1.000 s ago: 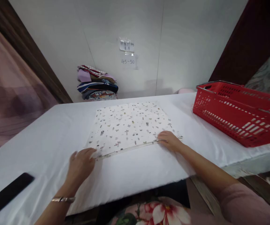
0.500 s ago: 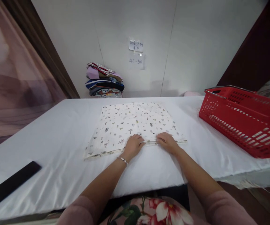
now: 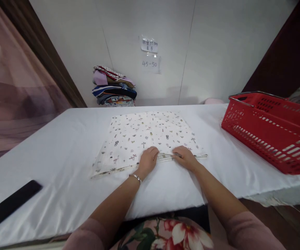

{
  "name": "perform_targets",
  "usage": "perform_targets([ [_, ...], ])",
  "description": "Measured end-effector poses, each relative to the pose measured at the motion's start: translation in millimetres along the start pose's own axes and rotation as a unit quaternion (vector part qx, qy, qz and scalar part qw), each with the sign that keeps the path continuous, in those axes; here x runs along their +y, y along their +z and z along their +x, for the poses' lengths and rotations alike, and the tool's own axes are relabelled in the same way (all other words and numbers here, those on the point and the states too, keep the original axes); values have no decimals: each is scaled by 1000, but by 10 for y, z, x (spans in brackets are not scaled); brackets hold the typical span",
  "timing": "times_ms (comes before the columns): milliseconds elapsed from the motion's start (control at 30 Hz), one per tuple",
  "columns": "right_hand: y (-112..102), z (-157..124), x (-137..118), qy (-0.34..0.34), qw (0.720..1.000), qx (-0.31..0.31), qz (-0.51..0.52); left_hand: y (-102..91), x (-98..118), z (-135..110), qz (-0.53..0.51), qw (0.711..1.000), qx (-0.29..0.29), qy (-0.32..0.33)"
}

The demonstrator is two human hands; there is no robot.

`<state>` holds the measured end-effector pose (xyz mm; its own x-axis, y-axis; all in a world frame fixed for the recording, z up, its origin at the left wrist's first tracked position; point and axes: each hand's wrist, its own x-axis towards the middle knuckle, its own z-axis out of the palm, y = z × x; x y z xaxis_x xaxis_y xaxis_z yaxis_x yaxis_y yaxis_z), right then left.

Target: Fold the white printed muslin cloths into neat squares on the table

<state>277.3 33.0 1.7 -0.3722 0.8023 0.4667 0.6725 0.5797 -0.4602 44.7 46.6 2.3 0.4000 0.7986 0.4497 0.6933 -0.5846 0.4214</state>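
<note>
A folded white cloth (image 3: 139,135) printed with small palm trees, birds and leaves lies flat on the table, its layered near edge towards me. My left hand (image 3: 149,160) grips that near edge around the middle, fingers curled over it and a bracelet on the wrist. A short way to the right, my right hand (image 3: 185,158) is closed on the same edge. Between the two hands the edge is slightly lifted, and several layers show. The undersides of my fingers are hidden.
A white satin cover (image 3: 61,149) spreads over the table. At the right stands a red plastic basket (image 3: 264,135) with metal handles. A stack of folded fabrics (image 3: 114,86) is at the back left. A long black object (image 3: 11,206) lies front left. Paper signs (image 3: 150,55) hang on the wall.
The cloth's near edge between my hands has risen a little and its layers have parted slightly. Both hands stay at nearly the same place; the view has shifted slightly.
</note>
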Motion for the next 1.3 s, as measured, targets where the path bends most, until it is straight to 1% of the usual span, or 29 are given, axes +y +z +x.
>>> perform_targets([
  [67,7,6,-2,-1,1000,0,0,20,23,-2,15,1000,1,24],
  [200,41,16,14,-1,1000,10,-10,29,106,1,58,995,-27,75],
  [333,60,15,20,-7,1000,11,-25,15,171,47,104,990,-51,80],
  [467,44,19,-6,-16,999,9,-33,37,178,111,136,983,-76,97],
  [633,23,11,-30,-18,999,15,-23,66,202,69,117,983,-58,129],
  [733,34,-9,-19,-30,999,16,-12,62,225,-3,102,986,-50,123],
  [833,51,-25,-8,-48,999,12,-10,63,231,-41,93,988,-60,104],
  [1033,24,-13,-62,-70,997,-14,-20,97,215,-26,105,988,-85,78],
  [1167,19,7,-101,-75,996,-27,-32,120,204,-17,117,987,-82,74],
  [1300,48,6,-88,-68,997,-25,-33,116,217,-17,120,987,-77,68],
])
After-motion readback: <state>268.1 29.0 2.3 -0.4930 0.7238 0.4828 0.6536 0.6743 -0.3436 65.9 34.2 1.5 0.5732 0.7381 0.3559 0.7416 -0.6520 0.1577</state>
